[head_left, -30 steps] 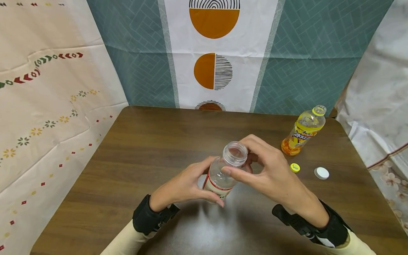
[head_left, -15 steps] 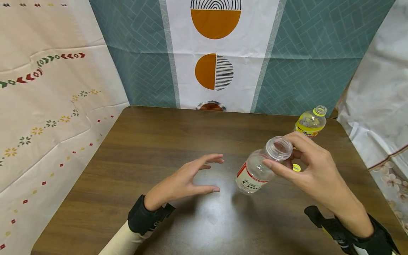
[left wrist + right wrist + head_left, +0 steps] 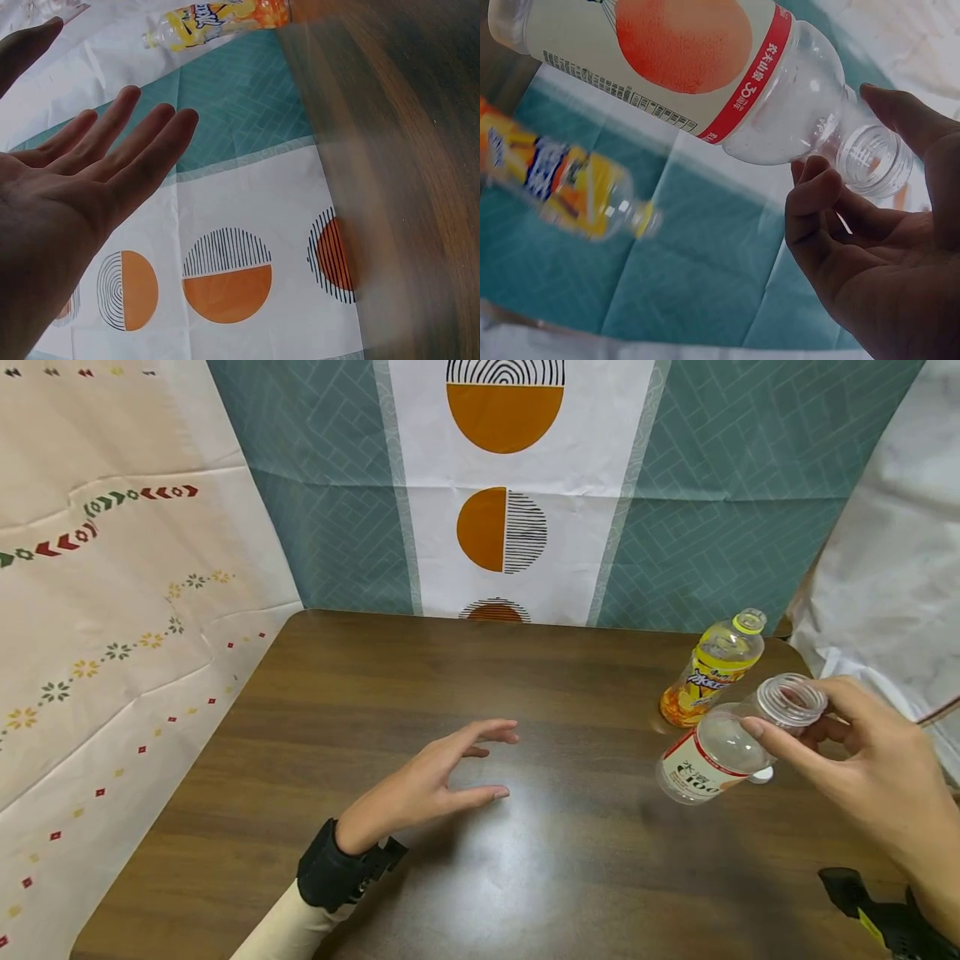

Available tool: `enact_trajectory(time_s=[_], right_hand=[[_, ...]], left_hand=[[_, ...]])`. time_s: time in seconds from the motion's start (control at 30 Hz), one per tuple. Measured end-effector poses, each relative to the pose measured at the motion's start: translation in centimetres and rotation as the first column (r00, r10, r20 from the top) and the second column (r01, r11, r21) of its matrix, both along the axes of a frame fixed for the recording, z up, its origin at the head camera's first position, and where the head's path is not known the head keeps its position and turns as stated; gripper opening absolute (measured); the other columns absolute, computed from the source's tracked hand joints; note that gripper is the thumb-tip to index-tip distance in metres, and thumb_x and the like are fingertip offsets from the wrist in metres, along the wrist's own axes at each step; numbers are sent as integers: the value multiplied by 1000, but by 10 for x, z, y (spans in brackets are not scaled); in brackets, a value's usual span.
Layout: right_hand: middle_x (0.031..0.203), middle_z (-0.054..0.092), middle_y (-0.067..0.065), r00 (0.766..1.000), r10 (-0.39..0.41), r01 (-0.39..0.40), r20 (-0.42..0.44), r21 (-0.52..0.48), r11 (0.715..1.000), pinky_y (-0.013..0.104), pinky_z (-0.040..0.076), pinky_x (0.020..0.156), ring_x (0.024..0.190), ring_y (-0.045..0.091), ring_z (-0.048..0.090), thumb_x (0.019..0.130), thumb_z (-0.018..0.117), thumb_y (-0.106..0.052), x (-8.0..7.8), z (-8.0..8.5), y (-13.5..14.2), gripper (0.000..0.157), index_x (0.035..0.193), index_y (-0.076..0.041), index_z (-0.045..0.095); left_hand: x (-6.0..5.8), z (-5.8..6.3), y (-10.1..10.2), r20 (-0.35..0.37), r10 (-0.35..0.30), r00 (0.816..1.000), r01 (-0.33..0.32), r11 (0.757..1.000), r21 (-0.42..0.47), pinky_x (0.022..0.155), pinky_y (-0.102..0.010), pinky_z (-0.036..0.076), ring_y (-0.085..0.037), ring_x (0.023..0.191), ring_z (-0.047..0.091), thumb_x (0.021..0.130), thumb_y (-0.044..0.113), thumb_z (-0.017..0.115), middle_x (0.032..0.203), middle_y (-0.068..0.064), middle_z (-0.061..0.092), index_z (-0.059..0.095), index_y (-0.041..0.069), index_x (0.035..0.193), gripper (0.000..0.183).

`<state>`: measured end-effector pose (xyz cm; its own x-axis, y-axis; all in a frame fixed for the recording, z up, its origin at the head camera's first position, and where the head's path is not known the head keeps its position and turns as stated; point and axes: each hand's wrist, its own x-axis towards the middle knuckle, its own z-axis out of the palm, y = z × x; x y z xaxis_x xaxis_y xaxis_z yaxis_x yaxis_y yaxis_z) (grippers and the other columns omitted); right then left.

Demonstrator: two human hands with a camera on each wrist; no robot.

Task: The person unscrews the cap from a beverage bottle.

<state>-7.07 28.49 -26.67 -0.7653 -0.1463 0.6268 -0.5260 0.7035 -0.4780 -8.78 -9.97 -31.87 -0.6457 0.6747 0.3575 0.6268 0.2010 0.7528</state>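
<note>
My right hand (image 3: pixel 877 768) pinches a clear plastic bottle (image 3: pixel 703 768) by its neck, thumb on one side and fingers on the other. The bottle is uncapped and tilted, mouth toward the upper right, with a cream label edged in red. In the right wrist view a large orange-red fruit picture (image 3: pixel 686 41) shows on the label. My left hand (image 3: pixel 427 785) hovers above the table's middle, fingers spread and relaxed, holding nothing. Behind the held bottle stands an uncapped drink bottle (image 3: pixel 708 677) with a yellow label and some orange liquid at the bottom.
A white cap (image 3: pixel 762 775) peeks out from behind the held bottle; the yellow cap is hidden. The brown wooden table (image 3: pixel 375 693) ends at a patterned teal and white cloth (image 3: pixel 720 527) at the back. Light cloths hang on both sides.
My left hand has let go of the clear bottle and drawn slightly away. My right hand has carried the bottle to the right, in front of the yellow-labelled bottle and the caps.
</note>
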Motion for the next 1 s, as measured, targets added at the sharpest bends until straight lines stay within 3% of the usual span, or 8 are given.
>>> enact_trajectory(time_s=[0.27,0.33,0.43,0.57,0.67,0.93,1.0], right_hand=[[88,57,-11,997,-58,66,56,-146,987,-1,42,59,72,-1,50,63,74,21,-4,-13,27,36,95,8,63],[86,57,-10,996,-70,79,61,-154,985,-1,42,58,70,-1,50,64,73,22,-5,-14,33,34,93,7,63],[81,55,-13,991,-117,126,68,-144,982,-1,40,57,66,-3,47,66,73,20,-6,-15,43,36,88,-7,64],[81,52,-16,979,-194,200,62,-128,971,-3,38,58,64,-6,46,68,74,16,-7,-18,54,50,89,-27,60],[79,50,-18,965,-253,260,77,-117,958,-3,36,54,61,-9,44,70,74,12,-9,-22,63,53,88,-34,57],[68,43,-19,933,-348,354,91,-68,933,3,26,45,49,-11,35,75,75,3,-22,-33,87,50,84,-39,50],[69,43,-17,924,-369,375,102,-58,925,4,26,45,51,-11,35,76,74,0,-28,-37,91,39,84,-32,54]], left_hand=[[-12,-25,-4,28,19,999,-19,1000,-1,95,-42,46,-17,122,45,87,14,69,137,3,48,31,18,144,68],[-14,-29,-5,37,19,999,-18,1000,-9,96,-39,46,-15,123,44,88,18,68,138,7,46,30,23,144,68],[-15,-32,-5,48,17,999,-16,1000,-13,97,-38,45,-14,124,43,89,21,67,138,10,45,29,25,145,68],[-15,-31,-4,57,23,998,-22,1000,-17,97,-38,45,-14,124,44,88,20,67,138,11,45,30,25,145,68],[-13,-27,-3,59,29,998,-27,999,-23,97,-40,45,-14,123,44,88,17,68,138,8,45,30,23,144,68],[-4,-4,2,75,28,997,-28,1000,-1,95,-50,44,-23,121,46,85,2,68,135,-9,49,35,6,141,65],[-4,-2,3,80,31,996,-30,1000,-10,95,-49,44,-22,121,46,85,2,68,135,-9,49,35,5,140,64]])
